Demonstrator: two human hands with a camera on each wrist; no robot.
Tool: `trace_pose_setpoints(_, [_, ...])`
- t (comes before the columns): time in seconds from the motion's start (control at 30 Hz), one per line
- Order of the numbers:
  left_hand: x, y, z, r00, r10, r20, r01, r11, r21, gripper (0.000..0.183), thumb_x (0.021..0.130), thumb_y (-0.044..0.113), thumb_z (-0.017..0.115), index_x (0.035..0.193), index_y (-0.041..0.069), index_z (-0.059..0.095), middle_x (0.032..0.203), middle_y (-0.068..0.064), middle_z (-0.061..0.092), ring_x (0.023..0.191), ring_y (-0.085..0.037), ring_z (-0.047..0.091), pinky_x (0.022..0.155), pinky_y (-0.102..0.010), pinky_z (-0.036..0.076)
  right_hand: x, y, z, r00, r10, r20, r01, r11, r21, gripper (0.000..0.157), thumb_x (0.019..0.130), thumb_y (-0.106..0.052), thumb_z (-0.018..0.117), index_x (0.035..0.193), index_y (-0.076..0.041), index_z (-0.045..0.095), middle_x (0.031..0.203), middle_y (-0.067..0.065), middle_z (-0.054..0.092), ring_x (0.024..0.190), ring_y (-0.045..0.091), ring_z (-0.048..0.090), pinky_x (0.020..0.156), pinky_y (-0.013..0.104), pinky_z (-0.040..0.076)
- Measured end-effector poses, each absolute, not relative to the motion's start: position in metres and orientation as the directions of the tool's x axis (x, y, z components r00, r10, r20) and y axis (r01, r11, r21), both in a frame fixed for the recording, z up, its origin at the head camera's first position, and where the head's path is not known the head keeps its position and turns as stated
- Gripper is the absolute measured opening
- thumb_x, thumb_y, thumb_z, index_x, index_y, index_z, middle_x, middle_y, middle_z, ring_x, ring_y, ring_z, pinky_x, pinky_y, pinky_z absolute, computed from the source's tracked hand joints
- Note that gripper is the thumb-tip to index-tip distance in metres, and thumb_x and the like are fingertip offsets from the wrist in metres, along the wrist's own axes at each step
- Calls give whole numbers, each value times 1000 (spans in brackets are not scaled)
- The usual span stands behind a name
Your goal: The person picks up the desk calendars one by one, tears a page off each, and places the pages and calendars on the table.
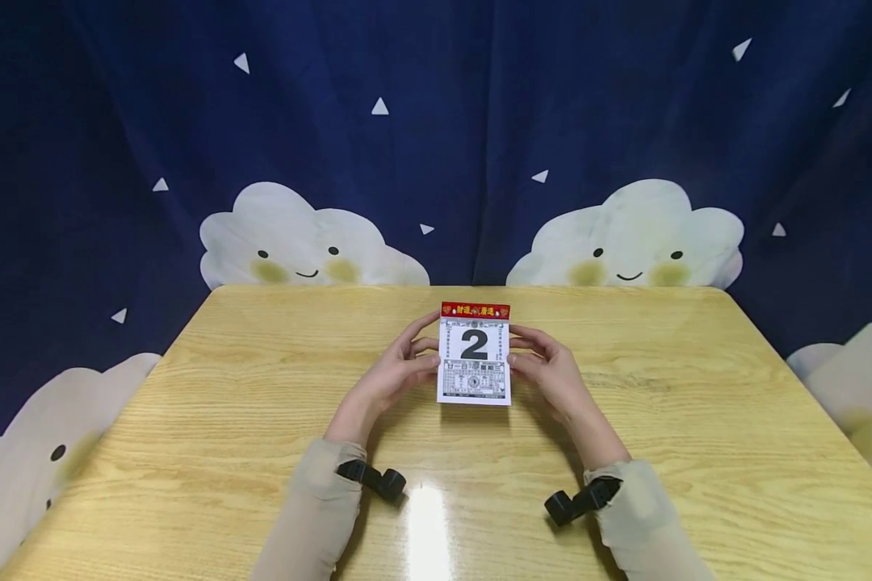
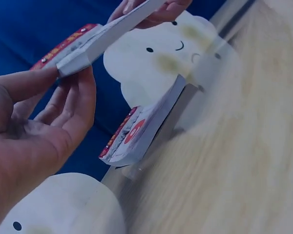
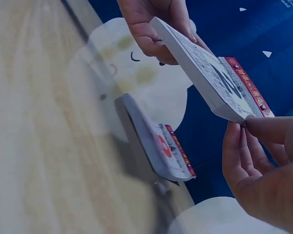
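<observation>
A tear-off calendar pad point(image 1: 474, 383) with a red header strip and a big black 2 is held up over the table, face toward me. My left hand point(image 1: 400, 367) pinches its left edge, thumb in front and fingers behind. On the right edge my right hand point(image 1: 550, 369) pinches it the same way. Both wrist views show the white, thick side of the pad. Beyond and below it, a second calendar pad point(image 2: 149, 129) with a red header and a round red numeral rests on the table; in the head view the held pad hides it.
The light wooden table point(image 1: 247, 387) reaches back to a dark blue curtain point(image 1: 436, 97) with smiling white clouds and small white triangles. Black cameras are strapped to both wrists. A bright light reflection lies on the near tabletop.
</observation>
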State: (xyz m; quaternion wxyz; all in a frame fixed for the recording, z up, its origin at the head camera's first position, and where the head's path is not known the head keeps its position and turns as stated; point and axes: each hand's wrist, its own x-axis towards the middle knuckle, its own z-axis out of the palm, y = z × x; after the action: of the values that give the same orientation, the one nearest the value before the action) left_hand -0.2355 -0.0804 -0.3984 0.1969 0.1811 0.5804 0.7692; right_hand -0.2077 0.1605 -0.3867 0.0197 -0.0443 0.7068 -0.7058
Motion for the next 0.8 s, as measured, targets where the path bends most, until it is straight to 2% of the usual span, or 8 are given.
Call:
trace_pose_setpoints(0.13, [-239,-78,-396,-857,512,54,-106,-280,954,62,89,-8,44,143,15,25,111,-6,50,88,-13,58,79,-31,47,-210,162,-381,-995,-90,50,-49,-14,-999,51,85,2,56,133,0,42,110,9,52,83,4,60,76,27,53])
trace_pose_setpoints(0.27, [-241,-77,-394,-852,520,64,-124,-320,939,59,90,-8,41,143,9,24,112,-5,51,87,-13,59,76,-32,47,-212,163,-377,-993,-92,68,-65,-36,-997,50,85,4,56,133,1,41,107,5,53,84,4,60,74,24,53])
trace_pose_setpoints(0.5, [-242,-80,-390,-830,551,83,-147,-361,921,59,91,-7,41,143,13,24,107,-2,61,88,-15,62,73,-30,51,-213,162,-372,-992,-93,81,-76,-52,-996,51,84,2,58,133,2,42,104,1,54,86,7,61,75,25,53])
trace_pose_setpoints(0.67, [-242,-80,-391,-831,551,81,-160,-377,912,59,91,-9,40,143,12,23,104,-3,63,87,-15,63,72,-30,51,-212,161,-372,-992,-94,85,-82,-38,-996,49,84,4,56,132,3,42,106,6,54,84,5,60,75,23,53])
trace_pose_setpoints(0.8, [-242,-79,-394,-838,540,77,-165,-385,908,59,90,-11,38,143,10,22,102,-3,64,84,-14,63,70,-28,51,-212,161,-373,-990,-108,88,-88,0,-996,49,85,4,55,132,2,42,113,14,52,85,4,60,77,26,53])
